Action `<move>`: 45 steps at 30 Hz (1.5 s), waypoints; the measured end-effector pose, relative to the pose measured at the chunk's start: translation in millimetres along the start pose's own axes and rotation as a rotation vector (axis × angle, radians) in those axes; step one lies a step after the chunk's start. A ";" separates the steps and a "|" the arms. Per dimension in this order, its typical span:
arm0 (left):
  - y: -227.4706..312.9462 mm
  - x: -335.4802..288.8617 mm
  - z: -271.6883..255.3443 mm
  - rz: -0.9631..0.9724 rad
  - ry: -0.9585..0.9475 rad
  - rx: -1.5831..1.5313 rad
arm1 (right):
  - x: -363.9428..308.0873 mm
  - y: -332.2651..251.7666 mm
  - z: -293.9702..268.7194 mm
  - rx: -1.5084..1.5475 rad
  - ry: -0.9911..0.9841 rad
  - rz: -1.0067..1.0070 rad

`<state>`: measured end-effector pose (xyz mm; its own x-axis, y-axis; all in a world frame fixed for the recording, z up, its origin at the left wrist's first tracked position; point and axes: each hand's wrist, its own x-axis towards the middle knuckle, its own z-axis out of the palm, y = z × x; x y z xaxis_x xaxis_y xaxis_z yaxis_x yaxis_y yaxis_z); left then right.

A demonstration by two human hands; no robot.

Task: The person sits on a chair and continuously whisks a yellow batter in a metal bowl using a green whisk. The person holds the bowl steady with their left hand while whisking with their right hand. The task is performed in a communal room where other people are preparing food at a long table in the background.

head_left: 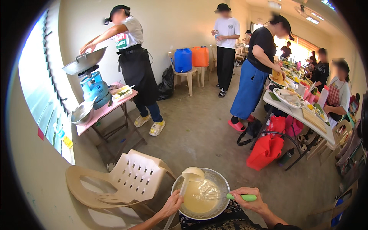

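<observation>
A round mixing bowl [222, 182] of pale yellow batter [195, 199] rests on my lap. My left hand [172, 203] is closed around the handle of a ladle [193, 174], whose coated cup is raised over the bowl's far left rim. In my right hand [251, 200] I grip the green handle of a whisk [210, 194]. Its wire loops sit in the batter near the middle of the bowl. Batter streaks the bowl's inner wall.
A beige plastic chair [132, 174] stands close on my left. Beyond it, a person works over a wok [86, 61] on a blue gas tank [95, 90]. At right, people stand around a long food table [295, 111], with red bags [266, 151] beneath it.
</observation>
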<state>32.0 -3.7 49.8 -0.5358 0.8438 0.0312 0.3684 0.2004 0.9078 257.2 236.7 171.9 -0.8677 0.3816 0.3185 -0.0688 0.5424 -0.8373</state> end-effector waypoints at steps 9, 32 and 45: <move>-0.4 -6.1 -2.7 0.047 0.006 0.030 | 21.1 33.1 31.5 -0.095 -0.181 -0.352; -7.5 -4.6 -5.2 -0.004 0.083 -0.018 | 8.4 55.2 70.1 -0.070 -0.382 -0.306; -9.1 -4.6 -5.1 -0.043 0.039 -0.170 | 5.2 65.6 33.6 0.303 0.053 0.210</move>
<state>27.2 -11.9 43.5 -0.5785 0.8156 0.0041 0.2127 0.1461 0.9661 231.7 249.1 103.6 -0.8525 0.5032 0.1418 -0.0418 0.2048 -0.9779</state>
